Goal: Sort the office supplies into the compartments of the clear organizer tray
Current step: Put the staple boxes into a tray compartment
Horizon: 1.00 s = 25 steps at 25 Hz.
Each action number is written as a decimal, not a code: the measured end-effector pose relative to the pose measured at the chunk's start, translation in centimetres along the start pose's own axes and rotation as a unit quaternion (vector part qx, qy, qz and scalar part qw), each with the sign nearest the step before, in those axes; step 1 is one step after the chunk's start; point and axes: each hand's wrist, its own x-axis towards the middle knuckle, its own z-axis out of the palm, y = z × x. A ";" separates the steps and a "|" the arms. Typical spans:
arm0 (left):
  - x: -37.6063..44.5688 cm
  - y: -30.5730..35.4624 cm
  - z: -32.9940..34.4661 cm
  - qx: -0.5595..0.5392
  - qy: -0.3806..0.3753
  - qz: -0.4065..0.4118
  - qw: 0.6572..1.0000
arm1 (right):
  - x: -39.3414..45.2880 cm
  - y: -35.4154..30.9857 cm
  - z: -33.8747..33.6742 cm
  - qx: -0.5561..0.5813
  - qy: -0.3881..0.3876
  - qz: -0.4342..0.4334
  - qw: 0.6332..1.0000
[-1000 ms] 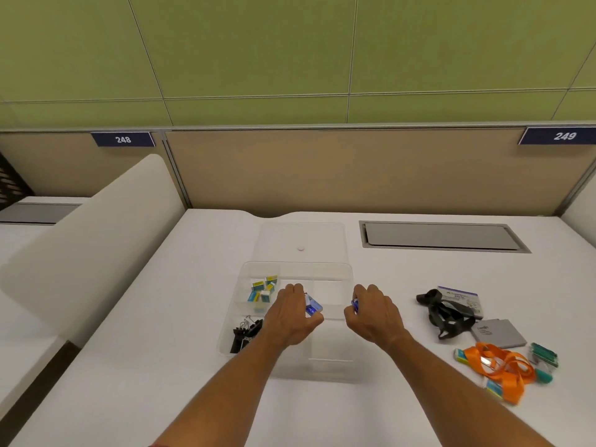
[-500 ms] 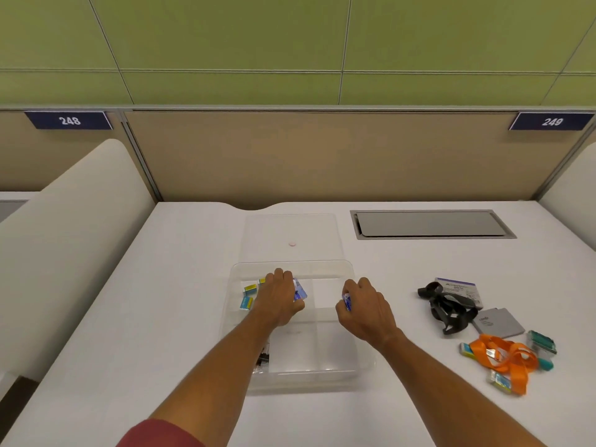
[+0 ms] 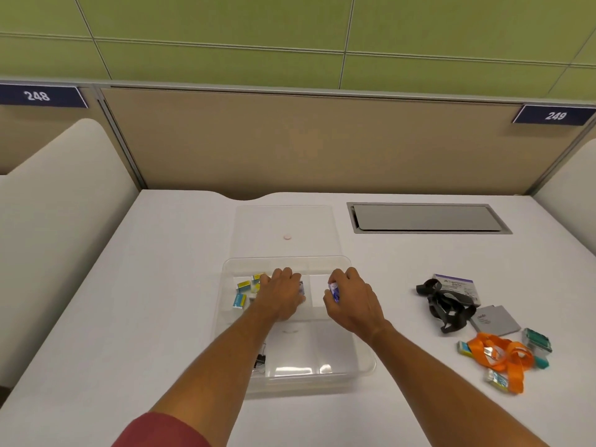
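The clear organizer tray (image 3: 361, 366) lies in front of me on the white desk. Its far left compartment holds several small yellow-and-teal boxes (image 3: 240, 300). Black binder clips (image 3: 260, 361) peek out beside my left forearm in the near left compartment. My left hand (image 3: 283, 293) hovers over the far middle compartment and grips a small blue-and-white box (image 3: 302, 288), mostly hidden under the fingers. My right hand (image 3: 353, 300) pinches another small blue-and-white box (image 3: 334, 290) above the far right compartment.
The tray's clear lid (image 3: 283, 227) lies flat just behind it. To the right lie a black strap (image 3: 446, 306), a purple-and-white box (image 3: 458, 287), a grey card (image 3: 496, 321), an orange lanyard (image 3: 503, 356) and teal boxes (image 3: 537, 340). A grey cable hatch (image 3: 425, 217) sits at the back right.
Both hands have moved forward over the tray's far compartments, each still holding its small blue box. The camera has tilted down and closer.
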 end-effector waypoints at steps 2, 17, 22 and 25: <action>-0.1 -0.4 -0.1 -0.006 0.016 -0.006 1.000 | 0.5 -0.4 0.3 0.001 -0.001 -0.009 1.000; -4.1 -7.2 -0.9 -0.002 0.092 -0.056 0.994 | 3.9 -6.6 3.4 0.010 -0.110 -0.064 0.992; -4.3 -7.3 -0.9 -0.015 0.090 -0.056 0.994 | 3.9 -6.6 3.6 0.014 -0.105 -0.064 0.992; -4.4 -7.0 -1.0 -0.021 0.088 -0.050 0.995 | 3.8 -6.7 3.6 0.038 -0.112 -0.065 0.991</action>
